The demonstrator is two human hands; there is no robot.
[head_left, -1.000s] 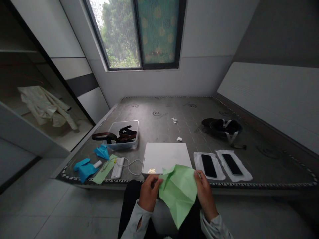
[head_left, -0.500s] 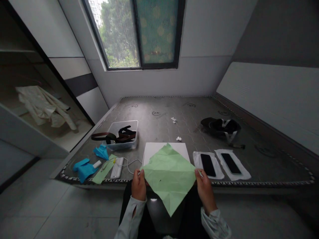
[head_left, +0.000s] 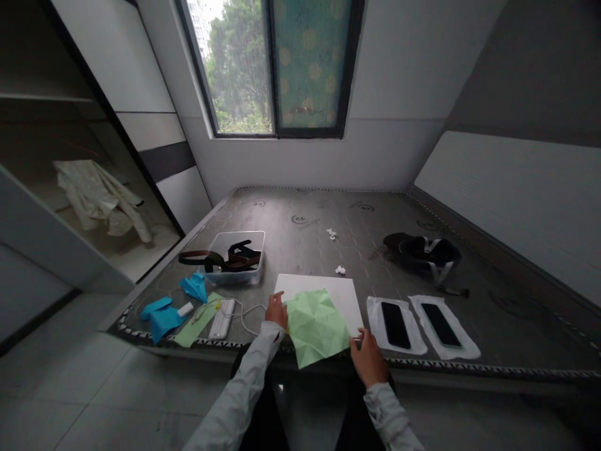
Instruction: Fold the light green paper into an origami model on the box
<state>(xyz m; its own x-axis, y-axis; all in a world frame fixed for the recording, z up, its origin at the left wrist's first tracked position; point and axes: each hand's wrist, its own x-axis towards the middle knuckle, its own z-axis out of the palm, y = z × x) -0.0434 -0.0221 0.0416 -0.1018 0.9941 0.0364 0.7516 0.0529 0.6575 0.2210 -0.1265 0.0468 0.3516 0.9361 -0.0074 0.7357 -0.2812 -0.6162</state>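
A creased light-green paper sheet (head_left: 315, 324) lies spread on a white board (head_left: 323, 292) at the near edge of the grey mattress (head_left: 328, 238), its lower corner hanging over the edge. My left hand (head_left: 276, 311) pinches the sheet's left corner. My right hand (head_left: 367, 357) grips its right corner near the board's front right.
Two black phones (head_left: 395, 316) (head_left: 437, 316) lie on white cloths to the right. A clear tub with belts (head_left: 233, 256), blue folded papers (head_left: 162, 316), a green strip, a white remote and cable sit at the left. A dark bag (head_left: 425, 250) rests further back.
The green sheet, held up in the air before, has been unfolded and laid flat onto the white board. Both hands moved forward and down with it.
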